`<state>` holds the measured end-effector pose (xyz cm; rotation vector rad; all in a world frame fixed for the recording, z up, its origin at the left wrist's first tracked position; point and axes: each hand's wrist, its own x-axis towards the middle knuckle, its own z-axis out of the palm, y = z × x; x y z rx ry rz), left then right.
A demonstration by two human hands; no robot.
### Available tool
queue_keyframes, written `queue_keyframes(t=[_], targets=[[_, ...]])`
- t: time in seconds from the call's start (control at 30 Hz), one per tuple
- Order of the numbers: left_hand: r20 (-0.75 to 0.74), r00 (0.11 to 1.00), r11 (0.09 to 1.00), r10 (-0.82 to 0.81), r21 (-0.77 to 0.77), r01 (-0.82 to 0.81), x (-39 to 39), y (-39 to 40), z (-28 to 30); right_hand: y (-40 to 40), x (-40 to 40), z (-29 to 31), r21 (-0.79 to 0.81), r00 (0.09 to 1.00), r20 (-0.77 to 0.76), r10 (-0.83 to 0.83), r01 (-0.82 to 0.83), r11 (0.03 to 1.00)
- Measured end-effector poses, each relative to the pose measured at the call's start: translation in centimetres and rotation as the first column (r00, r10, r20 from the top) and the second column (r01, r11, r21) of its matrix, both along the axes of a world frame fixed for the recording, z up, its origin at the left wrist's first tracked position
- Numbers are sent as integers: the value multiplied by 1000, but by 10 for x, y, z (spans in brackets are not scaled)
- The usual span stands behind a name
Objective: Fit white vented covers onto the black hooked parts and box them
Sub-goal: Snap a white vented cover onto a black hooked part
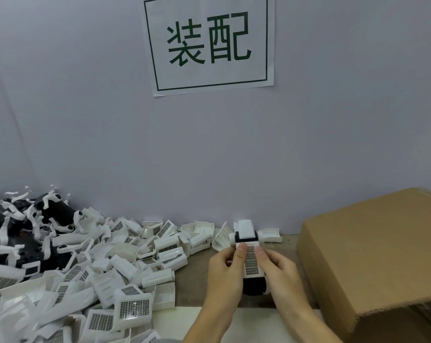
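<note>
A cardboard box (373,263) fills the right side of the desk (194,268). A heap of white vented covers (105,268) spreads over the left side, with black hooked parts (53,214) piled at the far left corner. Near the middle of the front edge, the left hand (223,271) and right hand (281,271) hold one assembly (249,256) between them, fingers curled round its sides and both thumbs pressing its vented face. Its long axis runs from the person toward the wall.
</note>
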<state>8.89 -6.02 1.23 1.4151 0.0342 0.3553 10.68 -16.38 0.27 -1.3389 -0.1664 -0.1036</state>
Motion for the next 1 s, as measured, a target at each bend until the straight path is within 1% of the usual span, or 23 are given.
queue_keyframes(t=[0.07, 0.1, 0.13, 0.2, 0.3, 0.37, 0.43, 0.57, 0.6, 0.73, 0.87, 0.93, 1.0], targets=[[-45, 999, 995, -23, -98, 18, 2, 3, -2, 1, -1, -2, -74, 999, 11, 36, -35, 997], [-58, 997, 991, -55, -126, 47, 3, 4, -3, 1, -1, -3, -113, 999, 22, 27, -24, 993], [-67, 994, 990, -82, -121, 74, 3, 4, -3, 1, 0, -4, -142, 999, 34, 4, 0, 990], [-69, 995, 997, -74, -26, 73, 2, 4, -4, -1, 2, -6, -183, 996, 69, -52, 64, 981], [-37, 999, 990, 11, 139, -5, 1, 2, -3, -3, 6, -7, -239, 988, 126, -94, 122, 963], [-6, 999, 987, 32, 160, -30, 0, 1, -1, -3, 6, -5, -238, 985, 137, -103, 134, 962], [19, 1000, 990, 18, 140, -20, -1, 2, 0, -2, 5, -5, -199, 988, 113, -108, 129, 971], [30, 992, 992, -125, 20, 124, -2, 1, -1, -1, 4, -6, -110, 993, 60, -103, 109, 988], [29, 991, 991, -133, 10, 133, -2, 0, -2, 0, 4, -6, -107, 993, 59, -101, 107, 989], [-2, 998, 998, -63, 25, 63, 0, -1, -4, -1, 2, -3, -156, 985, 146, -92, 115, 981], [-16, 1000, 1000, 2, -28, -3, 2, 2, -3, -1, -2, 0, -167, 969, 226, -99, 139, 976], [-3, 999, 995, 37, -88, -37, 2, 5, -3, -1, -2, -3, -251, 947, 283, -154, 228, 941], [3, 998, 985, 57, -164, -56, 3, 7, -2, 0, -5, -4, -370, 926, 351, -138, 272, 888]])
